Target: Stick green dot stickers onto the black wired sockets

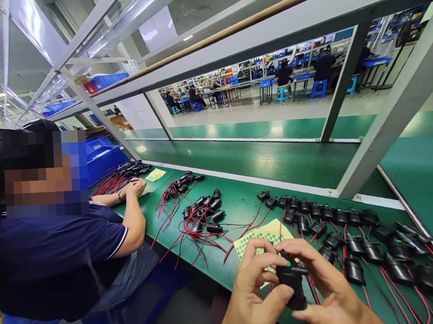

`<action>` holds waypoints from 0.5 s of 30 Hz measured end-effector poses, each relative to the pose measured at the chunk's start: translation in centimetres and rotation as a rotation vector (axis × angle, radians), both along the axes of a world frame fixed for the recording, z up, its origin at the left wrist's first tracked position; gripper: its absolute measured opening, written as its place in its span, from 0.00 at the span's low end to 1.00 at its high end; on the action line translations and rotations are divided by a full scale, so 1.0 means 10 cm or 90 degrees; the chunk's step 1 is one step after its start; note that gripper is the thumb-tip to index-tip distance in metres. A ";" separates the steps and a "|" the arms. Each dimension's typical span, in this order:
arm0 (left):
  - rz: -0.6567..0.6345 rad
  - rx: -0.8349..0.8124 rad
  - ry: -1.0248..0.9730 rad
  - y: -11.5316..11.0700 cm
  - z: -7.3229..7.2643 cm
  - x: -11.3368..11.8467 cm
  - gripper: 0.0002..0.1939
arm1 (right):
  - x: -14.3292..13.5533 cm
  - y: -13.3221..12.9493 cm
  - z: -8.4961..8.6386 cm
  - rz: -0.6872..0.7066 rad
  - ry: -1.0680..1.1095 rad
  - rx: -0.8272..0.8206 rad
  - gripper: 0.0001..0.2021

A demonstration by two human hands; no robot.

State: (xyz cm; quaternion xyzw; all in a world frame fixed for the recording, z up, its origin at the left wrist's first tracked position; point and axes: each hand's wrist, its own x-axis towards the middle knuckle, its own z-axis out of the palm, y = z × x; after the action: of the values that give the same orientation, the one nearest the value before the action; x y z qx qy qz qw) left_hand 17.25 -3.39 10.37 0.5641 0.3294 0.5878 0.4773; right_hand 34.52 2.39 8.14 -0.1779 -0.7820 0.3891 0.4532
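Observation:
Near the bottom of the head view, a black cylindrical socket point(292, 284) is raised above the bench between my two hands. My left hand point(255, 291) grips it from the left, thumb on its side and index fingertip by a small green dot sticker point(288, 263) near its top. From the right, my right hand point(326, 289) pinches it between fingers and thumb. Red wires hang behind it. Under and behind my hands lies a pale yellow sheet of green dot stickers point(247, 238), partly covered.
Rows of similar black sockets point(354, 272) with red and black wires cover the bench point(235, 180) at right. A looser pile point(204, 211) lies mid-bench. At left sits a co-worker point(62, 257), with another yellow sheet point(155, 175) and blue bins point(103, 160) nearby. A metal post point(374, 124) rises behind.

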 end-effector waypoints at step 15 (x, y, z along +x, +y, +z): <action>-0.016 -0.054 -0.056 -0.03 0.05 -0.03 0.10 | -0.03 -0.03 -0.05 -0.022 -0.017 0.050 0.28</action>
State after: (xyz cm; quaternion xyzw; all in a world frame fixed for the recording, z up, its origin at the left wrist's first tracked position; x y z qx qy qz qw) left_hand 16.95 -3.68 10.83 0.5210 0.3254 0.5915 0.5223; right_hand 34.24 2.14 7.68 -0.1787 -0.7994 0.3477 0.4562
